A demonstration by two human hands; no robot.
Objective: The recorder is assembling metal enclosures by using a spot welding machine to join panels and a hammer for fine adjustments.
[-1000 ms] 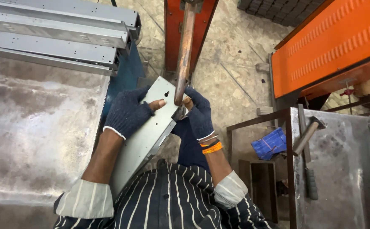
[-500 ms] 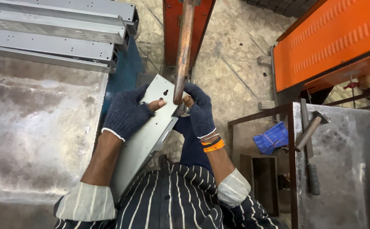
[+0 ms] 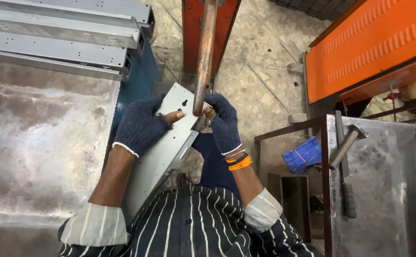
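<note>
Both gloved hands hold a grey sheet-metal panel up against a copper rod, with little changed from a moment ago.

The left hand (image 3: 141, 124), in a dark knit glove with a worn-through fingertip, grips the grey sheet-metal panel (image 3: 162, 152) along its left edge, the bare fingertip pressed on the panel's face just beside a keyhole slot. The right hand (image 3: 223, 123), gloved alike and with orange bands at the wrist, is closed around the panel's far right corner, its thumb touching the tip of the copper rod (image 3: 204, 57) that comes down between the two hands. Compared with the earlier frames, hands, panel and rod keep the same grip and place; only the view has shifted slightly. Beyond the left hand lies a stack of grey metal channels (image 3: 60, 38); off to the right of the right hand a hammer (image 3: 345, 147) rests on a steel bench (image 3: 384, 190), beside a blue cloth (image 3: 305, 154).
</note>
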